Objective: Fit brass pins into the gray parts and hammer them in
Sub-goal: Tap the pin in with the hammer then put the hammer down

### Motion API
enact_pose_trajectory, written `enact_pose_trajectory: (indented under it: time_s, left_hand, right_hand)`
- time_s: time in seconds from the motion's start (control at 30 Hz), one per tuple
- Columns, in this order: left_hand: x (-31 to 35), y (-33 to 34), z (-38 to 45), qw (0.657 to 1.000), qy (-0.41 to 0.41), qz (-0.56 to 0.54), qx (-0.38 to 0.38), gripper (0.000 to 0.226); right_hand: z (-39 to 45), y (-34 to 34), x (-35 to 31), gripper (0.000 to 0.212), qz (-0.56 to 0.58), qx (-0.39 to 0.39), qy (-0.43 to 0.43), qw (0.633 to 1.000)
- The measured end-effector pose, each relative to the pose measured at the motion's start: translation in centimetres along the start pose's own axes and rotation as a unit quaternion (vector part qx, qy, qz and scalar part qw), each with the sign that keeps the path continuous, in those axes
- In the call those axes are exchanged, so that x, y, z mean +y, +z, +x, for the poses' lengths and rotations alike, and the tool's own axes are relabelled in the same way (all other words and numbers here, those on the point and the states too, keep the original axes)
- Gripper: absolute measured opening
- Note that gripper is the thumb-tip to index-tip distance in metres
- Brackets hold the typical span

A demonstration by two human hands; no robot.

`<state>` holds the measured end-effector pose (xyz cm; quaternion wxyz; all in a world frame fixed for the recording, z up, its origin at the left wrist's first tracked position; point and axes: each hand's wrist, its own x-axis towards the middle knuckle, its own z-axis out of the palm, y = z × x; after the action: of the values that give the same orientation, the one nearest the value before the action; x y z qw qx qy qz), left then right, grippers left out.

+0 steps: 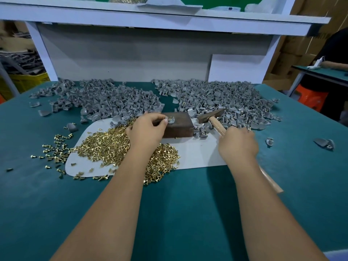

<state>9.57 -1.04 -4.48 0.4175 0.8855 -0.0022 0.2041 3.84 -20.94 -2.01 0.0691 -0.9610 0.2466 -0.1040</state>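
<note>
A small gray part (171, 120) with a brass pin (170, 118) standing in it sits on top of a dark wooden block (178, 127) at the middle of a green-topped workbench (169, 213), pinched in place by the fingertips (165, 120) of a worker's left hand (147, 129). The part looks light, rigid and easily knocked askew, so it is probably best steadied by its edges with the fingers kept clear of the pin head; the pin itself appears tiny, smooth and apt to roll or tip. The left forearm reaches in from below across a loose heap of brass pins (113, 146) spread on a pale mat (197, 153), wrist bent slightly so the fingers curl down onto the block's top. The right hand (238, 146) is wrapped around the wooden handle of a hammer (211, 114), gripping fairly near the head, with the handle's tail projecting back past the wrist; the metal head is tilted just to the right of the block, apart from the part, apparently poised for a strike. Behind the block, two broad heaps of gray parts (105, 98) and (222, 98) flank it, with strays scattered over the bench. Another person's arm (333, 65) rests on a neighbouring table at far right.
</note>
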Motion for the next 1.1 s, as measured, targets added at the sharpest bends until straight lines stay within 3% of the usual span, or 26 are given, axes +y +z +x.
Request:
enact_pose_trajectory:
  time_s: [0.23,0.4,0.57,0.7,0.8,0.93,1.1]
  left_hand:
    - [0.3,-0.3,0.2,1.0,-0.016,-0.017,-0.006,0.013]
    - [0.4,-0.2,0.2,1.0,-0.023,0.003,0.0,0.017]
    - [0.2,-0.2,0.3,1.0,-0.022,0.001,0.005,0.015]
    - [0.2,0.0,0.4,0.999,-0.034,0.027,0.023,0.021]
    - [0.3,0.0,0.4,0.998,-0.048,0.021,0.017,0.026]
    - [0.5,0.2,0.4,0.997,-0.068,0.028,0.034,0.031]
    - [0.3,0.3,0.5,0.997,-0.067,0.015,0.032,0.028]
  right_hand:
    - [-0.1,-0.5,-0.7,0.018,0.054,0.077,-0.007,0.996]
    - [-1.8,-2.2,-1.8,0.014,0.144,0.147,-0.109,0.972]
    - [-3.8,-2.3,-3.2,0.052,0.116,0.13,-0.176,0.969]
    - [-4.4,-1.3,-3.1,0.062,0.073,0.177,-0.171,0.966]
    - [-4.9,-1.0,-3.5,0.068,0.046,0.17,-0.185,0.967]
    - [-5.7,-0.9,-4.2,0.07,0.076,0.229,-0.194,0.951]
    - [-5.7,-0.6,-4.2,0.073,0.048,0.217,-0.2,0.954]
